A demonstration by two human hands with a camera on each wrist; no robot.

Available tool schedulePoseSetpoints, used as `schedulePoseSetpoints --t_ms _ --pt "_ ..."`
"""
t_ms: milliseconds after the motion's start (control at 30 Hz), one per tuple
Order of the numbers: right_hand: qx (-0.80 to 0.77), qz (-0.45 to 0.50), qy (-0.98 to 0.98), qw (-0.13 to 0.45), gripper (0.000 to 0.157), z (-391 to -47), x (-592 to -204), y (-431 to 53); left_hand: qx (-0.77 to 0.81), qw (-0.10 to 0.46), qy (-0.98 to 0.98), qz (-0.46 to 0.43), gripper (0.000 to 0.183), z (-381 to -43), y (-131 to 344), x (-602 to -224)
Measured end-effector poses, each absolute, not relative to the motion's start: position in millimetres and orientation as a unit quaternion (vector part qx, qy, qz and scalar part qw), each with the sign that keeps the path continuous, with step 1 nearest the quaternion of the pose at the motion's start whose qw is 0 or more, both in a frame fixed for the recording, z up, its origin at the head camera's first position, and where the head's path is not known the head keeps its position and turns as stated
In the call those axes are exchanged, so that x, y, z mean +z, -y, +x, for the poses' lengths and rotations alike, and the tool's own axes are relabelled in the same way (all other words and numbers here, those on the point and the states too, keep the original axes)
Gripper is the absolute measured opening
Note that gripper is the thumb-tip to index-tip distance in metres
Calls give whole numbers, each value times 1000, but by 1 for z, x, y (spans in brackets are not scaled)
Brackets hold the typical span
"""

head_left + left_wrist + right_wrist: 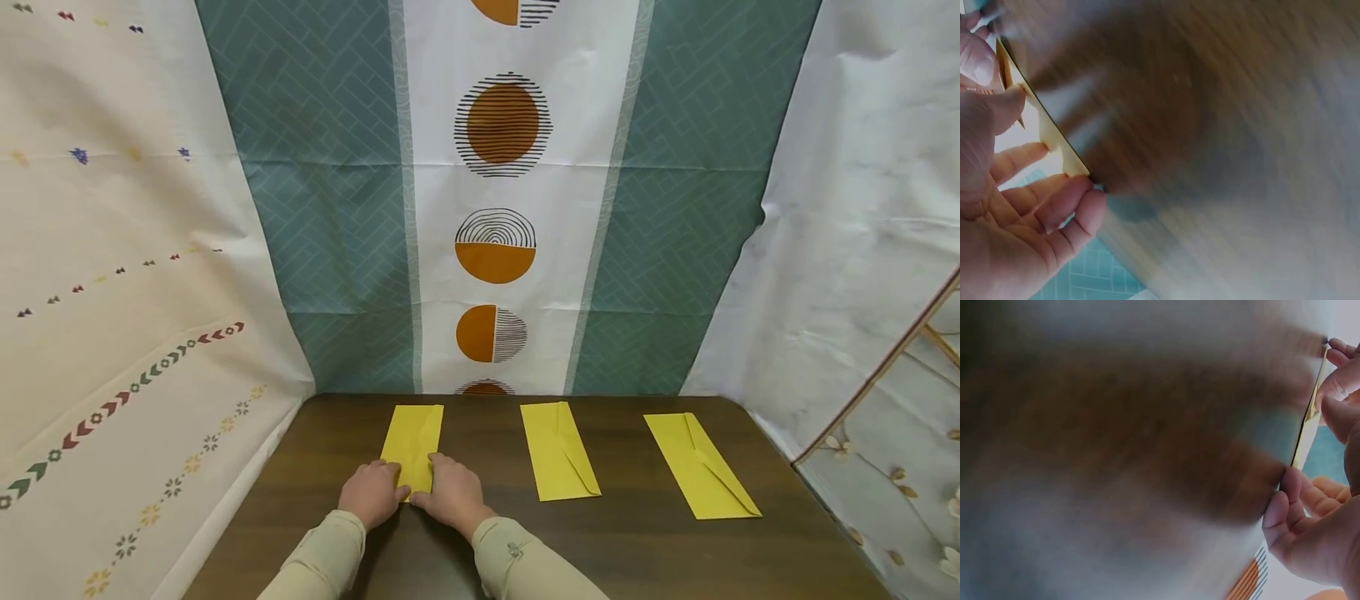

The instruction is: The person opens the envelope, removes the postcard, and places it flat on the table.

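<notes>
A yellow paper envelope [415,433], the leftmost of three, lies on the brown table with its flap side up. My left hand [371,493] holds its left edge, and my right hand [453,492] holds its right edge. Both thumbs come close together at the near end. In the left wrist view, the left thumb and curled fingers [1079,212] touch the envelope [1054,134] along its rim. From the right wrist, the envelope [1305,440] appears edge-on against the tabletop, with the right fingertips [1277,509] at its corner.
Two more yellow envelopes lie to the right, one at the middle [557,450] and one farther right [697,467]. The dark wooden table [615,554] ends at a patterned cloth [495,192] behind, with light cloths [112,333] on both sides.
</notes>
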State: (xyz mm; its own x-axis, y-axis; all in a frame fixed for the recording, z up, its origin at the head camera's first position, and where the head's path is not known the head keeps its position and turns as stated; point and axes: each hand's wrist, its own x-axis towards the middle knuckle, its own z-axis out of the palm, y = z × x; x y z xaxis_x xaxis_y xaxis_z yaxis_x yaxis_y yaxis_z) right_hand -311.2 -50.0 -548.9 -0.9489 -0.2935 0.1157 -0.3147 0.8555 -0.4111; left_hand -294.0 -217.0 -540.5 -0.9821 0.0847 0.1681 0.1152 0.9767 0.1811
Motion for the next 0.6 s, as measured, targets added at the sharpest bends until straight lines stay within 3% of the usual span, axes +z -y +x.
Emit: schedulePoseSetpoints --t_ms 267,467,600 --pt "192 137 970 56 71 -307 -548 56 -100 68 991 -53 46 -294 227 -543" --pt "190 132 970 71 66 -306 -548 59 -127 -47 991 -5 79 -298 241 -552" --pt "193 127 971 63 66 -305 -547 60 -140 -94 986 12 87 -300 247 -560"
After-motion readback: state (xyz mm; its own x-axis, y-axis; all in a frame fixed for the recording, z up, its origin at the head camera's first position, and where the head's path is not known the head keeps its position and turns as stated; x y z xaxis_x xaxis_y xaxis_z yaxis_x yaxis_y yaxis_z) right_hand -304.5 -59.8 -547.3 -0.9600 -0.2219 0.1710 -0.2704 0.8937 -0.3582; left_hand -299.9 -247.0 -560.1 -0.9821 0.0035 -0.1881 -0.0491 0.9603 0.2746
